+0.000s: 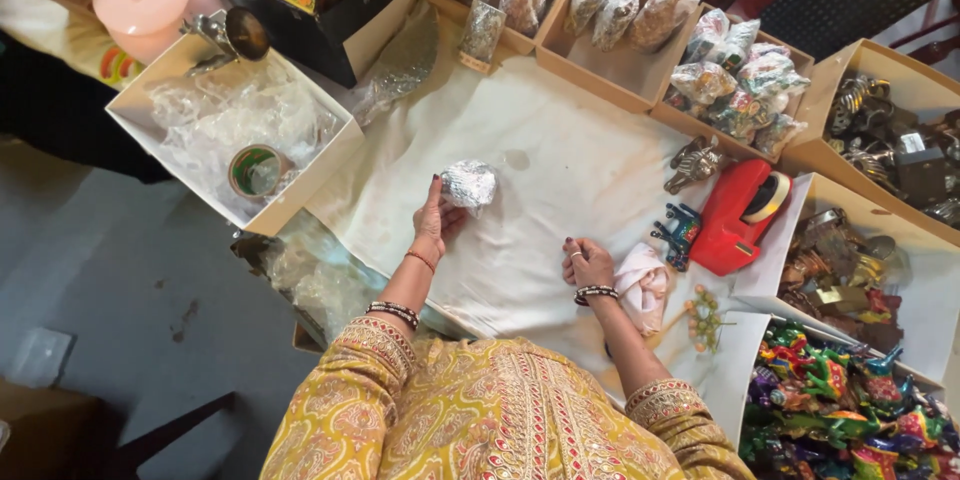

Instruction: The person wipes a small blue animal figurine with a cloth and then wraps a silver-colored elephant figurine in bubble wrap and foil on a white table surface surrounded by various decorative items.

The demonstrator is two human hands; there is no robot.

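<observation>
One wrapped bundle (468, 184) in left hand (434, 220), right hand (588, 262) empty

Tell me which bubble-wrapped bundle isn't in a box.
The bubble-wrapped bundle in the left hand, out on the white cloth; the others lie in cardboard boxes.

Bubble wrap hides what the wrapped bundle (468, 184) contains.

The left hand (436, 218) is raised with its forearm stretched forward, fingers upright and curled around something, thumb pressing from the near side. The right hand (587, 262) lies lower with the palm down, fingers loosely folded and empty, wrist bent, elbow tucked near the body.
</observation>
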